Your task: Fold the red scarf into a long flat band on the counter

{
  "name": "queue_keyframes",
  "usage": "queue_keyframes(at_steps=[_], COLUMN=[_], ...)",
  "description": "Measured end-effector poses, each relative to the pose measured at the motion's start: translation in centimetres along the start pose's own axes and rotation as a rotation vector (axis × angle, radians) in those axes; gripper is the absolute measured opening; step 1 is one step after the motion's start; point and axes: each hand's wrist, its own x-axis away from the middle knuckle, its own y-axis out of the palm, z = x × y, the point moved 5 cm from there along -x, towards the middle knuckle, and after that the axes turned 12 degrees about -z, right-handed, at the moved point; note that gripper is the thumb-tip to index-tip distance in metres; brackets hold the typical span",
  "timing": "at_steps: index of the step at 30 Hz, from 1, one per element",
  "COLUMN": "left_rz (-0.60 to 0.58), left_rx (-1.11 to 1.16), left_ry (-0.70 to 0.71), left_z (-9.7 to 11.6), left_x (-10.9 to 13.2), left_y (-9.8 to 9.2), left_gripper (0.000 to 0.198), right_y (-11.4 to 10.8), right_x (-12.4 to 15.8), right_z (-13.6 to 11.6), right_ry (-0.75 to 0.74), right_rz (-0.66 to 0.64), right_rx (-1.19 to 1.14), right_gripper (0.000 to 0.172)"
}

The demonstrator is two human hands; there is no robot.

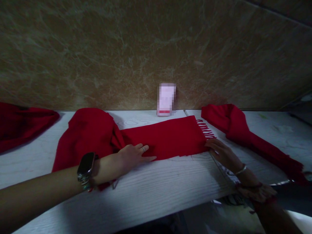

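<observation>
A red scarf lies on the white wood-grain table, its right part spread flat and ending in a twisted fringe. Its left part is a loose bunched heap. My left hand, with a ring and a watch on the wrist, rests on the scarf beside the heap, fingers stretched out. At the lower right corner of the flat part, near the fringe, my right hand has its fingers together on the scarf's edge. Part of the fringe is hidden behind those fingers.
Another red scarf lies folded over at the right, its end by the table's front edge. More red cloth is at far left. A blurred pink-white phone-like object leans on the brown marbled wall behind the table.
</observation>
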Motion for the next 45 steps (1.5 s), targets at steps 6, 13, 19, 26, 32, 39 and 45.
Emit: queue_keyframes(at_steps=[6,13,19,26,32,39,45], left_rz=[0.089,0.353,0.390,0.405,0.391,0.465,0.322], left_rx=[0.090,0.099,0.027,-0.055,0.032,0.251,0.331], left_ry=[0.145,-0.005,0.029,0.151,0.175,-0.038,-0.025], left_z=[1.2,4.4,4.4,4.8,4.7,0.2,-1.2], left_x=[-1.8,-6.9,-6.0,-4.4,-5.1,-9.1,-11.5], left_y=[-2.4,-3.3,-3.8,-2.9,-2.7,-4.8,-2.7], left_gripper=[0.054,0.040,0.028,0.030,0.024,0.054,0.068], right_y=[-0.4,1.1,0.0,-0.8,0.2,-0.9,5.1], right_x=[-0.7,-1.1,-1.0,-0.9,-0.2,-8.1,-12.6], right_z=[-0.7,-1.3,-0.6,0.0,-0.1,0.5,0.8], right_ry=[-0.038,-0.103,-0.015,0.002,0.027,0.135,0.248], right_rz=[-0.030,-0.118,-0.077,-0.135,-0.178,-0.115,-0.397], right_rx=[0.018,0.008,-0.093,-0.141,-0.152,-0.067,0.170], right_gripper=[0.026,0.037,0.038,0.032,0.028,0.037,0.045])
